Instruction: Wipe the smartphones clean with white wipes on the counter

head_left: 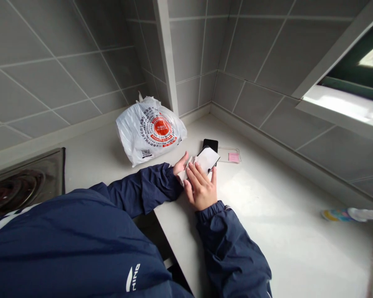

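Observation:
A black phone (pixel 210 145) lies on the white counter (pixel 267 215), partly covered by a white cloth or tissue (pixel 207 159). My right hand (pixel 200 187) lies flat on the near part of that white sheet, fingers pointing away from me. My left hand (pixel 180 164) touches the sheet's left edge; only the thumb and part of the palm show past the navy sleeve. A clear phone case (pixel 230 156) with a pink patch lies just right of the phone.
A white plastic bag (pixel 149 130) with red print sits at the back left against the grey tiled wall. A gas hob (pixel 21 182) is at far left. A colourful bottle (pixel 351 214) lies at the right edge. A window ledge (pixel 342 105) is upper right.

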### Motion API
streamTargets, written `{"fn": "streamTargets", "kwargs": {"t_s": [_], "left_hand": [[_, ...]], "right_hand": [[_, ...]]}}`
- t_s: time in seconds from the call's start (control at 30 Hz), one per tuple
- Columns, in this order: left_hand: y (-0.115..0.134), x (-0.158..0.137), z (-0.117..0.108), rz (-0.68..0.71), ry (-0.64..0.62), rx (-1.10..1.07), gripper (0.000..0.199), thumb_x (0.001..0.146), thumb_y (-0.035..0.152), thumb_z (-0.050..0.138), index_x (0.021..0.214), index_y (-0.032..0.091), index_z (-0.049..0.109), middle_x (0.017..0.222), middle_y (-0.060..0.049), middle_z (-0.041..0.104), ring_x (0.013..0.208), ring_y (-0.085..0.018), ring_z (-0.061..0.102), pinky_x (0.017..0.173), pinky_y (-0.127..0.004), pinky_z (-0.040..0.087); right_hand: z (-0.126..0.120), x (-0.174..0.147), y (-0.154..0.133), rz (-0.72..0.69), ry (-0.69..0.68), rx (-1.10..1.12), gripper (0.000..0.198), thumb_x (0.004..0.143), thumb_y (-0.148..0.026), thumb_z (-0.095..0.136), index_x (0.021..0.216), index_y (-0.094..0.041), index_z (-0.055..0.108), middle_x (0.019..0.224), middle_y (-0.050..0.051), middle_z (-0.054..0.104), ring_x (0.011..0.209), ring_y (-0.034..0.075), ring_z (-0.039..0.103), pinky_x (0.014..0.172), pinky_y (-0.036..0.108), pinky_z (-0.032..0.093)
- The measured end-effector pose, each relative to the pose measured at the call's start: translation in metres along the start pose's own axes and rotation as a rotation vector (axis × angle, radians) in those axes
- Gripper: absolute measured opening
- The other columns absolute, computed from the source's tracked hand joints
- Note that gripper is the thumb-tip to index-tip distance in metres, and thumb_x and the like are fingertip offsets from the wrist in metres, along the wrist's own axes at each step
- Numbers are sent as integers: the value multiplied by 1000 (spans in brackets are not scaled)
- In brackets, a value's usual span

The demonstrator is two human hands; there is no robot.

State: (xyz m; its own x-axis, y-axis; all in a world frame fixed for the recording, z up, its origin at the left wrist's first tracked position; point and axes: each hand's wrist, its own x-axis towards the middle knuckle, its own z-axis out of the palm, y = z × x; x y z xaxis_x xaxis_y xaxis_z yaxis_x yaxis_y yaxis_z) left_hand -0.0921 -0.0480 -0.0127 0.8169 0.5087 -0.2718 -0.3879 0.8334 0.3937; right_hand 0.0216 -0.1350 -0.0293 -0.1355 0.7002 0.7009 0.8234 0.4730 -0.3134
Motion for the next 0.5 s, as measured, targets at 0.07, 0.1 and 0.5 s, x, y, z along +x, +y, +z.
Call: {"fn": "streamTargets", "kwargs": {"t_s": [0.07, 0.1, 0.5], "left_hand": [[-4, 1, 3, -5, 18, -2, 92, 100, 69, 7, 128, 1, 62, 103, -20, 73, 110, -28, 68, 113, -42, 37], [-7, 1, 6, 5, 25, -5, 91, 100, 69, 7, 133, 2, 60, 110, -20, 72, 114, -28, 67, 113, -41, 37], [-7, -1, 20, 36, 98, 7, 71, 105, 47, 8, 145, 7, 52, 119, -19, 71, 119, -28, 66, 106, -41, 43]], "right_hand": [[0, -1, 5, 53, -14, -56, 41, 102, -32, 48, 139, -19, 59, 147, 9, 60, 142, 25, 52, 130, 52, -1], [1, -2, 8, 81, -19, -80, 44, 102, -32, 47, 143, -19, 56, 150, 10, 56, 144, 26, 49, 130, 53, 0], [10, -11, 30, 331, 63, -53, 52, 103, -31, 41, 155, -24, 43, 159, 12, 46, 153, 31, 34, 124, 62, 17]]}}
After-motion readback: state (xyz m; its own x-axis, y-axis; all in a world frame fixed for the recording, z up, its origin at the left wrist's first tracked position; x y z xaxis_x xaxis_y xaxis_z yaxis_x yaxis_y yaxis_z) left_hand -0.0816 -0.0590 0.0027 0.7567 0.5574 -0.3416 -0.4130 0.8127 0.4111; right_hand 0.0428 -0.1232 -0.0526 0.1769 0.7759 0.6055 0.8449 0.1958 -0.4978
